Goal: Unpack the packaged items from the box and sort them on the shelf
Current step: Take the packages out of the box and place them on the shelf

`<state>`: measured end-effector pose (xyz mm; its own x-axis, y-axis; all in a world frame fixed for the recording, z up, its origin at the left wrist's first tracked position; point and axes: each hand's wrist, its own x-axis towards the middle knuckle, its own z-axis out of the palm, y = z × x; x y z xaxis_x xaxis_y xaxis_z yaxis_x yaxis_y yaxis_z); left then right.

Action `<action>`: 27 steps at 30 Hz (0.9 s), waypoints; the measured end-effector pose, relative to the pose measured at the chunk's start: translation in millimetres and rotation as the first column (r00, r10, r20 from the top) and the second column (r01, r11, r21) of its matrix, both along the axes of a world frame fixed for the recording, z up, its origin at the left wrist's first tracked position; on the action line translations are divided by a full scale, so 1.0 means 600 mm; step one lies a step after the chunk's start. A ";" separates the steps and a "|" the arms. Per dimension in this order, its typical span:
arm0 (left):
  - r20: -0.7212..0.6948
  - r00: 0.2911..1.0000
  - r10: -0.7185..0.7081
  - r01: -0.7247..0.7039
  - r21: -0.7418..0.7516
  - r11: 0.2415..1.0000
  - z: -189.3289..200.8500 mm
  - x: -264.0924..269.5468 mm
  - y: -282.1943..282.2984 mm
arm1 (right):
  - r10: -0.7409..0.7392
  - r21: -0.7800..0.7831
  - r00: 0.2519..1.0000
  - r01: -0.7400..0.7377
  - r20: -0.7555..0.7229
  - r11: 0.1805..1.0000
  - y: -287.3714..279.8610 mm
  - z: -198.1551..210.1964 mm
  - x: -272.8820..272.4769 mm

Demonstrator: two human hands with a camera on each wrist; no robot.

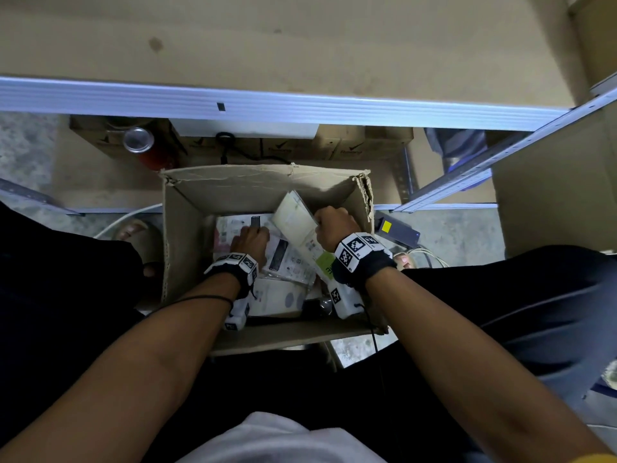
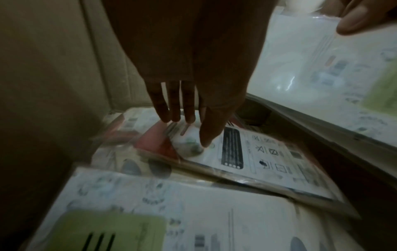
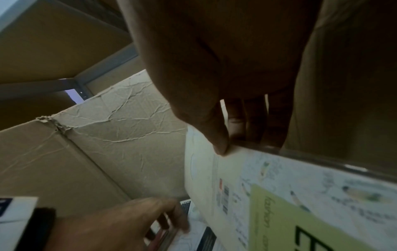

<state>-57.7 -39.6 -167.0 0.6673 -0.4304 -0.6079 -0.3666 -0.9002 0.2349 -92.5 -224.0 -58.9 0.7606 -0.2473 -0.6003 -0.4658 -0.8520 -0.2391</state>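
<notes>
— What are the hands doing in the cardboard box (image 1: 187,208)?

— The right hand (image 1: 335,225) is pinching a tilted white package (image 1: 297,217) at its edge, thumb and fingers clamped on it. The left hand (image 1: 250,240) is lying flat, fingers straight, touching a flat package (image 2: 247,152) among others at the bottom.

— And the shelf (image 1: 267,101)?

— Just beyond the box.

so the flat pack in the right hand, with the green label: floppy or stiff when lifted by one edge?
Probably fairly stiff: the flat pack stands tilted in the box without sagging while the right hand grips only its edge. Likely light, being thin. Its glossy wrap may be slippery.
</notes>
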 end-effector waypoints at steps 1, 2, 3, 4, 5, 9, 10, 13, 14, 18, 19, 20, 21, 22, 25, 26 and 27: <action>0.016 1.000 -0.027 0.027 -0.023 0.999 -0.001 0.005 -0.006 | -0.002 -0.005 1.000 0.002 0.000 1.000 -0.003 0.001 -0.002; 0.018 0.998 -0.066 0.066 -0.037 0.997 -0.003 0.010 -0.013 | -0.005 -0.009 1.000 0.005 -0.001 1.000 -0.006 0.002 -0.003; 0.008 0.994 -0.106 0.106 -0.036 0.994 -0.004 0.015 -0.019 | -0.006 -0.011 1.000 0.006 -0.001 1.000 -0.009 0.003 -0.005; -0.007 0.989 -0.147 0.147 -0.022 0.989 -0.005 0.019 -0.026 | -0.010 -0.012 1.000 0.010 -0.001 1.000 -0.011 0.005 -0.007; -0.018 0.983 -0.183 0.183 0.007 0.983 -0.006 0.022 -0.031 | -0.011 -0.010 1.000 0.011 0.002 1.000 -0.011 0.007 -0.007; 0.006 0.968 -0.251 0.249 0.114 0.962 -0.005 0.027 -0.039 | -0.008 -0.005 1.000 0.008 -0.013 1.000 -0.008 0.013 -0.008; 0.011 0.970 -0.243 0.240 0.115 0.964 -0.003 0.029 -0.037 | -0.010 -0.004 1.000 0.010 -0.016 1.000 -0.007 0.013 -0.008; -0.003 0.992 -0.123 0.124 0.028 0.992 0.006 0.046 -0.019 | -0.028 -0.008 1.000 0.028 -0.010 1.000 -0.005 0.014 -0.009; -0.032 0.998 -0.049 0.047 -0.045 0.998 0.011 0.054 -0.010 | -0.030 -0.016 1.000 0.030 -0.008 0.999 -0.003 0.013 -0.009; -0.173 0.975 0.136 -0.184 -0.300 0.936 0.041 0.091 0.036 | -0.032 -0.052 0.999 0.032 0.011 0.998 0.001 0.012 -0.008; -0.174 0.973 0.150 -0.200 -0.320 0.926 0.050 0.098 0.051 | -0.027 -0.062 1.000 0.027 0.013 0.998 0.004 0.012 -0.007; -0.168 0.973 0.156 -0.204 -0.329 0.922 0.057 0.105 0.062 | -0.020 -0.076 1.000 0.021 0.013 0.997 0.006 0.012 -0.005; -0.159 0.976 0.151 -0.197 -0.328 0.924 0.062 0.109 0.072 | -0.016 -0.089 1.000 0.017 0.010 0.996 0.008 0.013 -0.003; -0.159 0.978 0.134 -0.180 -0.317 0.931 0.068 0.108 0.077 | -0.011 -0.098 1.000 0.011 0.006 0.995 0.011 0.014 -0.002; -0.229 0.973 0.043 -0.106 -0.270 0.957 0.076 0.079 0.067 | 0.020 -0.131 1.000 -0.019 0.005 0.991 0.013 0.016 -0.002; -0.250 0.968 0.008 -0.074 -0.254 0.964 0.074 0.065 0.059 | 0.028 -0.140 1.000 -0.026 0.011 0.990 0.012 0.017 -0.002; -0.268 0.963 -0.020 -0.047 -0.239 0.970 0.071 0.048 0.051 | 0.035 -0.145 0.999 -0.033 0.014 0.989 0.013 0.017 -0.004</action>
<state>-29.2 -8.8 -124.4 0.5017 -0.5782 -0.6435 -0.2487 -0.8088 0.5328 -94.9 -216.4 -48.7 0.7793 -0.3048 -0.5475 -0.4331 -0.8934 -0.1190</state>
